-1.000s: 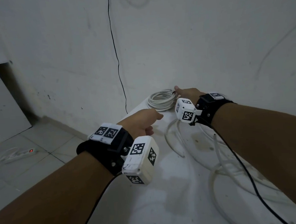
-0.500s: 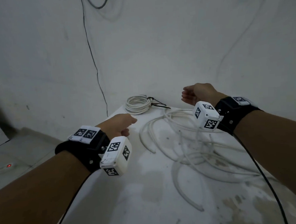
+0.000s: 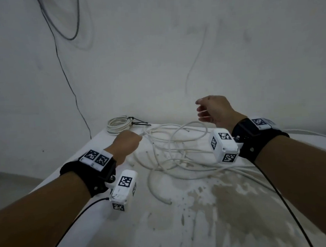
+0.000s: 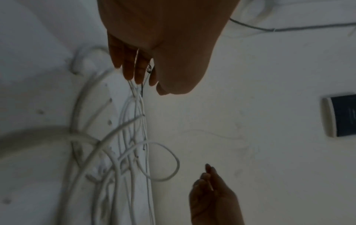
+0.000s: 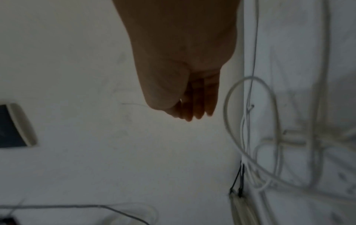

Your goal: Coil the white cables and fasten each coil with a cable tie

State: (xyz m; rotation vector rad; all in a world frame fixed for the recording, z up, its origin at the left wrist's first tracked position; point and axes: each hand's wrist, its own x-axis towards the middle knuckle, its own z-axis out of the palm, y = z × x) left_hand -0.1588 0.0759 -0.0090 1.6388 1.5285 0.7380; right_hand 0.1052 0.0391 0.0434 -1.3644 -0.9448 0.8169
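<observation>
A tangle of loose white cables (image 3: 178, 141) lies on the stained white table (image 3: 183, 227). My left hand (image 3: 128, 144) is at the tangle's left end, fingers curled, and the left wrist view shows its fingertips (image 4: 134, 73) pinching several thin strands (image 4: 142, 106). My right hand (image 3: 214, 110) hovers above the cables near the wall with its fingers loosely curled (image 5: 192, 106), and I make out nothing held in it. A finished white coil (image 3: 118, 124) bound with black cable ties (image 3: 139, 123) sits in the far left corner of the table.
A thin black wire (image 3: 68, 87) hangs down the wall behind the left corner. A dark panel with a pale frame (image 4: 342, 115) is fixed to the wall. The table's left edge (image 3: 66, 171) drops to the floor. A thicker white cable (image 3: 156, 188) curves toward me.
My right hand has left the tied coil and risen to the right, above the tangle. My left hand has reached forward and closed on the loose cable strands.
</observation>
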